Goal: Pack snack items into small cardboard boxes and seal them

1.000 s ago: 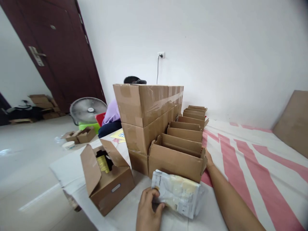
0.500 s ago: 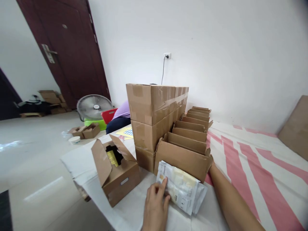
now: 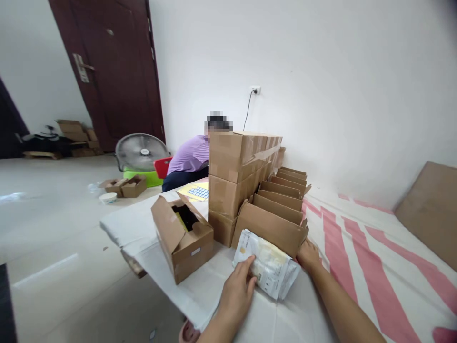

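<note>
A stack of white printed pouches (image 3: 267, 266) leans against the front of an open cardboard box (image 3: 270, 227) on a cloth-covered surface. My left hand (image 3: 236, 291) lies on the pouches' left edge with its fingers stretched over them. At the box's lower right corner is my right hand (image 3: 309, 255), fingers curled against the cardboard. A smaller open box (image 3: 183, 238) with something yellow inside stands to the left.
Taped cartons (image 3: 238, 176) are stacked behind, beside a row of several open boxes (image 3: 285, 183). A person in a purple shirt (image 3: 189, 159) sits beyond them near a floor fan (image 3: 141, 152). The pink-striped cloth (image 3: 360, 247) spreads right; the surface's edge drops to the floor at left.
The view has pulled back and turned left. My right hand has slid down from the box's side to its lower corner. My left hand stays on the pouches.
</note>
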The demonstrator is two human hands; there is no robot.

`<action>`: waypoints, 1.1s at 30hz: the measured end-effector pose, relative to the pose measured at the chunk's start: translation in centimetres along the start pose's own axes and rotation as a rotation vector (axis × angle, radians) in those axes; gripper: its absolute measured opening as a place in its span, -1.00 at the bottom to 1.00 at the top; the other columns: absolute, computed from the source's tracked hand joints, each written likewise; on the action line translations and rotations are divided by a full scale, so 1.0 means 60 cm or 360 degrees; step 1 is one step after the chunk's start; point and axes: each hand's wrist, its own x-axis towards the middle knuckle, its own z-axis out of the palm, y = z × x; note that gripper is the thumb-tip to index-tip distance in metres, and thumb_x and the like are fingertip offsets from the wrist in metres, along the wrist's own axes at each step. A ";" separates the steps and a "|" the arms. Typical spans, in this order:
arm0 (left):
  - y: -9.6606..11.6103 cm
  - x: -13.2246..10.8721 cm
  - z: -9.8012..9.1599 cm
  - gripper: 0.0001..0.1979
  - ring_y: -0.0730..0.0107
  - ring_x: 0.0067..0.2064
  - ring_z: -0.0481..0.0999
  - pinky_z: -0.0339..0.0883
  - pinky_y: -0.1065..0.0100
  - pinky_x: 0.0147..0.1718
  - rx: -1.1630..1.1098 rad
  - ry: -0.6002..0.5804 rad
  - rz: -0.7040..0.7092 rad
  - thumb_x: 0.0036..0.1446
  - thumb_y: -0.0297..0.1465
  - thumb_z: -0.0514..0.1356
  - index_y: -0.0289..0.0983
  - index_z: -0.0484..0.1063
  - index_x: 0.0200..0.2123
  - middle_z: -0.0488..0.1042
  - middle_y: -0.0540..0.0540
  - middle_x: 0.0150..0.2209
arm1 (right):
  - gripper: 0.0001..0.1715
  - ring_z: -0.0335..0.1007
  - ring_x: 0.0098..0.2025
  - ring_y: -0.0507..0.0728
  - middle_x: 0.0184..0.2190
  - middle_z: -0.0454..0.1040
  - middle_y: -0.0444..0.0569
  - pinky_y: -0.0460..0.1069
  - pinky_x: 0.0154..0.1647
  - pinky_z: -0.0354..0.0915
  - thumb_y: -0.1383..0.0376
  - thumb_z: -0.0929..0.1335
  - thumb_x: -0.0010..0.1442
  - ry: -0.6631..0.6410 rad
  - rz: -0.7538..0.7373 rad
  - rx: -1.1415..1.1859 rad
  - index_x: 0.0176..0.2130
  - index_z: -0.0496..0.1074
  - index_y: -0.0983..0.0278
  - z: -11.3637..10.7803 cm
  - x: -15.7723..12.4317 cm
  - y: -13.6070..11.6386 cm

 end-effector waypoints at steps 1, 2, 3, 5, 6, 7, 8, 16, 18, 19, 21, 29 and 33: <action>0.004 -0.001 -0.001 -0.50 0.25 -0.09 0.47 0.35 0.20 -0.04 0.0049 -0.0007 0.0029 0.14 -0.47 0.02 -0.22 0.28 0.18 0.44 -0.17 -0.08 | -0.40 0.01 0.34 0.29 0.29 0.21 0.04 0.24 0.29 -0.04 0.15 0.12 0.28 -0.0042 0.0016 -0.0059 0.25 0.24 0.21 0.000 -0.013 0.002; 0.007 -0.002 0.000 -0.49 0.23 -0.05 0.46 0.34 0.18 0.00 0.0113 -0.0004 0.0042 0.15 -0.47 0.01 -0.22 0.28 0.19 0.41 -0.19 -0.03 | -0.39 -0.05 0.36 0.33 0.31 0.16 0.03 0.31 0.29 -0.09 0.12 0.11 0.29 -0.0085 0.0037 -0.0113 0.26 0.21 0.20 -0.001 -0.027 0.005; 0.010 -0.003 0.000 -0.47 0.20 0.01 0.43 0.31 0.17 0.03 0.0188 -0.0001 0.0044 0.13 -0.48 0.02 -0.22 0.27 0.20 0.37 -0.22 0.03 | -0.36 -0.10 0.37 0.36 0.34 0.11 0.02 0.36 0.28 -0.12 0.07 0.11 0.28 -0.0123 0.0058 -0.0161 0.28 0.18 0.18 -0.002 -0.041 0.008; 0.016 -0.004 0.002 -0.39 0.10 0.13 0.35 0.24 0.11 0.12 0.0339 -0.0019 0.0024 0.07 -0.52 0.07 -0.21 0.23 0.24 0.26 -0.27 0.15 | -0.29 -0.18 0.38 0.39 0.37 0.02 0.00 0.40 0.28 -0.16 -0.01 0.10 0.27 -0.0172 0.0099 -0.0242 0.31 0.11 0.17 -0.005 -0.073 0.015; 0.019 -0.004 0.002 -0.33 0.04 0.18 0.30 0.20 0.08 0.15 0.0396 -0.0048 0.0009 0.03 -0.53 0.10 -0.19 0.19 0.26 0.20 -0.28 0.21 | -0.26 -0.20 0.39 0.40 0.38 -0.01 -0.01 0.39 0.28 -0.17 -0.03 0.09 0.27 -0.0192 0.0110 -0.0282 0.33 0.07 0.18 -0.008 -0.091 0.018; 0.021 -0.005 0.002 -0.27 -0.01 0.22 0.25 0.16 0.06 0.17 0.0431 -0.0082 -0.0001 0.00 -0.54 0.13 -0.18 0.16 0.28 0.15 -0.28 0.26 | -0.24 -0.23 0.40 0.39 0.38 -0.04 -0.01 0.37 0.29 -0.16 -0.05 0.06 0.27 -0.0215 0.0117 -0.0323 0.34 0.04 0.19 -0.011 -0.110 0.021; 0.023 -0.007 0.002 -0.23 -0.04 0.24 0.21 0.14 0.04 0.18 0.0441 -0.0111 -0.0006 -0.03 -0.54 0.16 -0.17 0.12 0.30 0.11 -0.28 0.29 | -0.22 -0.25 0.40 0.37 0.39 -0.06 -0.02 0.35 0.30 -0.16 -0.06 0.04 0.27 -0.0241 0.0118 -0.0362 0.35 0.01 0.20 -0.015 -0.129 0.024; 0.021 -0.015 -0.005 -0.34 0.05 0.30 0.15 0.08 0.11 0.24 0.0222 -0.0090 0.0003 0.04 -0.51 0.13 -0.30 0.17 0.25 0.08 -0.28 0.32 | -0.14 -0.10 0.38 0.31 0.32 0.13 0.04 0.21 0.34 -0.03 -0.05 0.10 0.13 -0.0271 0.0018 -0.0204 0.29 0.17 0.29 -0.027 -0.267 0.060; 0.018 -0.016 -0.006 -0.38 0.09 0.30 0.16 0.08 0.14 0.25 0.0139 -0.0072 0.0005 0.04 -0.51 0.13 -0.30 0.20 0.22 0.08 -0.26 0.33 | -0.21 0.11 0.30 0.34 0.21 0.31 0.11 0.22 0.27 0.12 -0.04 0.15 0.10 -0.0119 -0.0014 0.0069 0.21 0.26 0.24 -0.036 -0.290 0.052; 0.016 -0.017 -0.007 -0.40 0.10 0.29 0.17 0.08 0.15 0.25 0.0106 -0.0061 0.0005 0.05 -0.50 0.13 -0.29 0.22 0.20 0.09 -0.25 0.32 | -0.27 0.22 0.23 0.35 0.13 0.39 0.12 0.23 0.22 0.20 -0.04 0.17 0.11 -0.0007 -0.0051 0.0235 0.18 0.28 0.19 -0.045 -0.300 0.040; 0.015 -0.019 -0.009 -0.44 0.11 0.28 0.20 0.10 0.16 0.24 0.0064 -0.0026 0.0011 0.05 -0.50 0.12 -0.27 0.25 0.17 0.13 -0.24 0.30 | -0.39 0.34 0.11 0.36 0.00 0.46 0.11 0.26 0.09 0.31 -0.03 0.19 0.16 0.0240 -0.0220 0.0544 0.13 0.28 0.12 -0.070 -0.315 -0.004; 0.015 -0.038 -0.024 -0.56 0.07 0.11 0.39 0.27 0.07 0.12 0.0054 0.0053 0.0150 0.08 -0.52 0.05 -0.29 0.34 0.07 0.39 -0.26 0.09 | -0.17 0.13 0.25 0.37 0.21 0.24 0.13 0.26 0.25 0.10 -0.04 0.38 0.08 0.0232 -0.1251 0.0894 0.22 0.15 0.20 -0.164 -0.249 -0.348; 0.019 -0.048 -0.032 -0.48 0.00 0.13 0.38 0.28 0.04 0.13 0.0008 0.0004 0.0223 0.01 -0.54 0.09 -0.26 0.35 0.09 0.42 -0.24 0.10 | 0.13 -0.18 0.36 0.48 0.28 0.16 0.09 0.36 0.31 -0.14 -0.18 0.43 -0.09 0.0147 -0.1109 0.0927 0.29 0.07 0.21 -0.152 -0.175 -0.505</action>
